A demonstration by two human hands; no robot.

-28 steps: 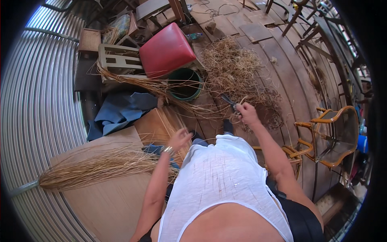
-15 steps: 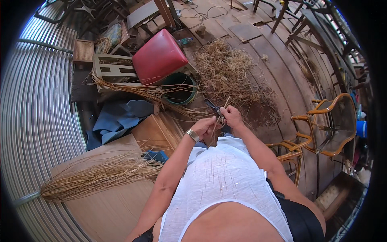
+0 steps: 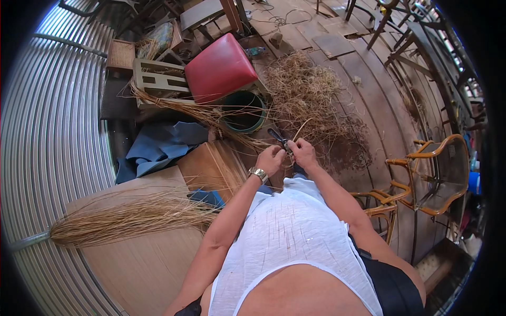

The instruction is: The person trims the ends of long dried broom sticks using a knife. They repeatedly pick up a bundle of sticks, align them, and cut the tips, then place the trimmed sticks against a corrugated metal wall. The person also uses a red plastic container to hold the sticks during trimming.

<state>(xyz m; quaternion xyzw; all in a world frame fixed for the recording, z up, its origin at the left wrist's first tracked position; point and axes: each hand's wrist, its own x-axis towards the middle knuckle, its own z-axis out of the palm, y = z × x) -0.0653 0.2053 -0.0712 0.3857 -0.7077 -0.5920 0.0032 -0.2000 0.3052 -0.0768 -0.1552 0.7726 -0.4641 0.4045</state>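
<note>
My left hand (image 3: 270,160) and my right hand (image 3: 304,154) are close together in front of my shirt hem, fingers pinched. Between their fingertips is a small dark-handled tool (image 3: 275,135); its kind is hard to make out. A pale cane strip (image 3: 302,127) rises in a curve from the fingers of my right hand. What my left fingertips grip is too small to tell. Beyond the tool lies a tangled heap of cane shavings (image 3: 305,87). A bundle of long cane strands (image 3: 195,112) stretches across a dark green bucket (image 3: 245,122) toward my hands.
A chair with a red seat (image 3: 221,68) lies behind the bucket. Blue sheeting (image 3: 161,145) and a wooden board (image 3: 205,166) are at left, near a larger cane bundle (image 3: 126,218). A rattan chair (image 3: 437,174) stands at right. Corrugated metal (image 3: 52,131) walls the left side.
My left hand has turned, its knuckles now more raised beside the tool. The cane strip at my right hand leans further right. The whole view has shifted slightly.
</note>
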